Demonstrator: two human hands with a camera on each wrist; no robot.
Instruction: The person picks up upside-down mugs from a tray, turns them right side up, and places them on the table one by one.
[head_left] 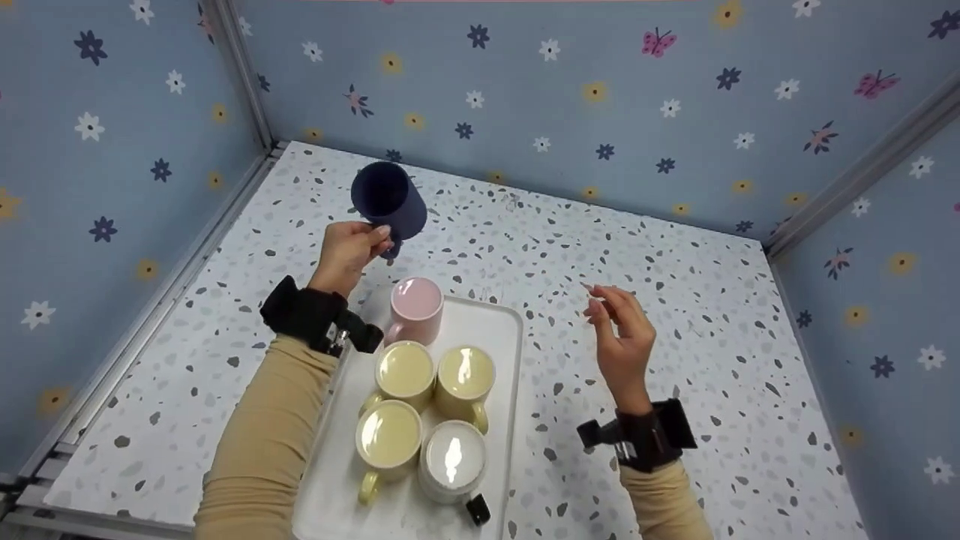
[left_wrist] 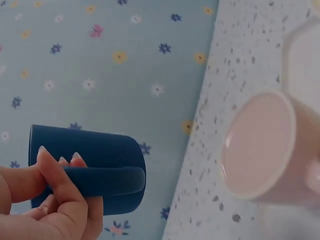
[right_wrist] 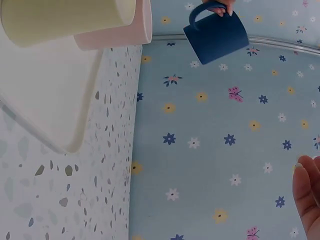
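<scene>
A dark blue mug (head_left: 405, 214) is held by its handle in my left hand (head_left: 349, 253), above the far left part of the table. In the left wrist view the fingers wrap the handle of the blue mug (left_wrist: 115, 150). Just below that hand, a pink mug (head_left: 417, 311) stands at the far end of a white tray (head_left: 502, 322). My right hand (head_left: 626, 341) hovers right of the tray, fingers loosely bent and holding nothing; in the right wrist view only part of the right hand (right_wrist: 310, 192) shows at the edge.
On the tray stand a yellow mug (head_left: 405, 370), a second yellow mug (head_left: 465, 373), a third yellow mug (head_left: 388, 435) and a white mug (head_left: 453, 461) with a black handle. Flower-patterned walls (head_left: 525, 97) border the speckled table (head_left: 720, 375) at the back and sides.
</scene>
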